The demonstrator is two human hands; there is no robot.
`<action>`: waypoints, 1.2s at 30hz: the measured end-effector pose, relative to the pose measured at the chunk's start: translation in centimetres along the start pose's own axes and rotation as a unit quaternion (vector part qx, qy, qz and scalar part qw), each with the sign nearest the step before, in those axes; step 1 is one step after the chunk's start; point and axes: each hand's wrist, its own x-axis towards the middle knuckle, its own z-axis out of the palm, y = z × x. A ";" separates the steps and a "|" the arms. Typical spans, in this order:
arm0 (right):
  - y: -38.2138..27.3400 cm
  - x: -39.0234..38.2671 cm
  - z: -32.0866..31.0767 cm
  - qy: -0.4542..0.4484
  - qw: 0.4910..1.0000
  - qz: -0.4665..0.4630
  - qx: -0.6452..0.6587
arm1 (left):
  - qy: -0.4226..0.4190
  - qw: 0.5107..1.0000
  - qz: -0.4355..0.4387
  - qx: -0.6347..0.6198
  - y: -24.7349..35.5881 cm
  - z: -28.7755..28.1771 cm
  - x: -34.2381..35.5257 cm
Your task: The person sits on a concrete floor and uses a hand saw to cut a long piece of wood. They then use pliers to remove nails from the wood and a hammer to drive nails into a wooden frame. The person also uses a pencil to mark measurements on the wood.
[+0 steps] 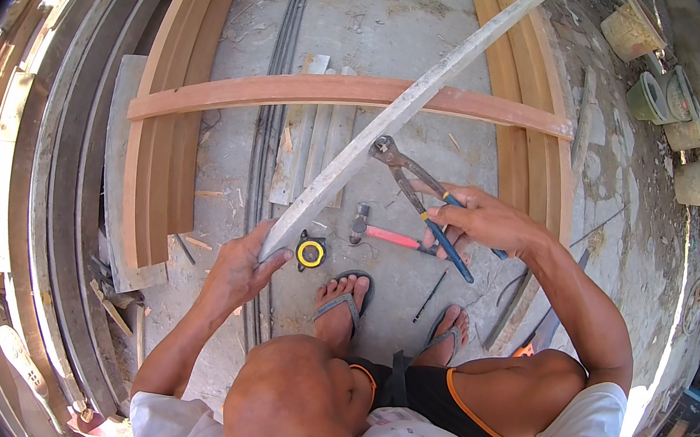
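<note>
My left hand [243, 271] is closed around the lower end of a long, pale grey, weathered wooden strip [328, 181] that slants up to the upper right. My right hand [481, 221] grips end-cutting pincers [407, 182] with blue handles, their metal head at or beside the strip's edge; contact is unclear. Below lie a hammer [396, 237] with a red handle, a yellow and black tape measure [311, 253] and a thin dark rod [429, 296], all on the concrete floor [217, 307].
A reddish plank [252, 89] bridges stacked timber boards at left [154, 177] and right [537, 189]. Weathered planks [59, 165] line the far left; grey strips and long rods [285, 36] lie on the floor. Buckets [653, 98] stand at upper right. My sandalled feet are below my hands.
</note>
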 end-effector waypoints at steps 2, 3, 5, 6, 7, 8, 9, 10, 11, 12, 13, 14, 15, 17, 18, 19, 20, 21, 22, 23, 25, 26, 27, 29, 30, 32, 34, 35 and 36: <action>0.2 0.1 -0.3 -0.016 1.000 0.025 -0.004 | -0.005 1.000 -0.005 0.019 -0.2 0.0 0.3; 0.3 0.3 -0.4 -0.024 0.999 0.036 -0.005 | -0.008 1.000 -0.008 0.029 -0.3 -0.1 0.3; 0.6 0.3 -0.4 -0.016 1.000 0.015 -0.007 | 0.001 1.000 0.013 0.026 -1.3 0.3 0.7; 0.8 0.4 -0.4 -0.017 1.000 0.007 -0.004 | 0.004 0.999 0.024 0.025 -1.6 0.5 0.7; 1.2 0.5 -0.3 -0.016 1.000 0.001 0.000 | 0.026 0.999 0.023 0.022 -1.5 0.8 0.8; 1.3 0.8 -0.4 -0.018 1.000 -0.005 0.005 | 0.050 0.998 0.023 0.018 -1.3 1.0 0.9; 1.2 0.8 -0.6 -0.021 1.000 -0.011 0.010 | 0.073 0.997 0.023 0.013 -1.0 1.0 1.2; 0.2 0.9 -0.8 -0.029 0.999 0.010 -0.028 | 0.051 0.998 -0.005 0.033 -1.0 0.7 1.4; -0.4 0.8 -0.9 -0.026 0.999 0.020 -0.038 | 0.030 0.998 -0.033 0.053 -0.9 0.3 1.6; -1.0 0.7 -1.1 -0.023 0.998 0.031 -0.048 | 0.009 0.995 -0.062 0.072 -0.8 0.1 2.0; -1.2 0.7 -1.1 -0.025 0.997 0.042 -0.056 | 0.019 0.996 -0.049 0.074 -0.9 0.1 2.0; -1.1 0.6 -1.3 -0.022 0.998 0.036 -0.054 | 0.030 0.996 -0.036 0.076 -0.9 0.2 2.1; -1.0 0.6 -1.6 -0.019 0.998 0.029 -0.052 | 0.041 0.996 -0.023 0.077 -1.0 0.3 2.2; -0.7 1.3 -1.6 -0.032 0.998 0.024 -0.048 | 0.032 0.996 -0.021 0.075 -1.6 -0.1 2.3; -0.9 1.2 -1.8 -0.036 0.998 0.028 -0.048 | 0.027 0.997 -0.021 0.073 -1.7 -0.4 2.6; -1.2 1.3 -1.9 -0.046 0.997 0.030 -0.047 | 0.011 0.997 -0.037 0.069 -1.8 -0.7 2.8; -2.1 1.1 -1.8 -0.042 0.997 0.039 -0.060 | -0.003 0.997 -0.051 0.065 -1.6 -1.2 3.2; -2.0 1.5 -2.0 -0.047 0.996 0.034 -0.073 | -0.017 0.996 -0.065 0.060 -1.6 -1.5 3.3; -1.9 1.6 -2.5 -0.047 0.995 0.032 -0.086 | -0.016 0.996 -0.066 0.060 -1.8 -1.5 3.4; -2.0 1.9 -2.7 -0.047 0.993 0.030 -0.100 | -0.013 0.996 -0.061 0.060 -2.0 -1.6 3.5; -2.5 2.5 -3.7 -0.063 0.989 0.038 -0.130 | -0.007 0.997 -0.050 0.058 -2.3 -1.9 3.6; -2.5 2.7 -4.5 -0.078 0.986 0.043 -0.143 | -0.007 0.998 -0.044 0.054 -2.5 -1.9 3.9; -2.5 3.0 -5.3 -0.093 0.982 0.048 -0.155 | -0.006 0.998 -0.039 0.050 -2.8 -2.0 4.2; -3.4 3.3 -6.4 -0.106 0.978 0.059 -0.171 | -0.004 0.998 -0.023 0.051 -3.3 -1.9 4.7; -3.7 3.3 -6.7 -0.112 0.975 0.065 -0.178 | -0.002 0.998 -0.013 0.057 -3.8 -1.9 5.0; -3.3 3.6 -7.2 -0.117 0.974 0.076 -0.176 | 0.004 0.998 -0.005 0.057 -4.3 -1.5 5.0; -2.8 3.9 -6.5 -0.112 0.982 0.070 -0.137 | 0.015 0.999 -0.011 0.045 -4.6 -1.2 4.9; -2.1 3.4 -5.0 -0.101 0.988 0.061 -0.097 | 0.025 0.998 -0.012 0.051 -4.4 -1.0 4.7; -1.5 3.0 -3.7 -0.090 0.993 0.052 -0.057 | 0.035 0.998 -0.014 0.057 -4.2 -0.9 4.3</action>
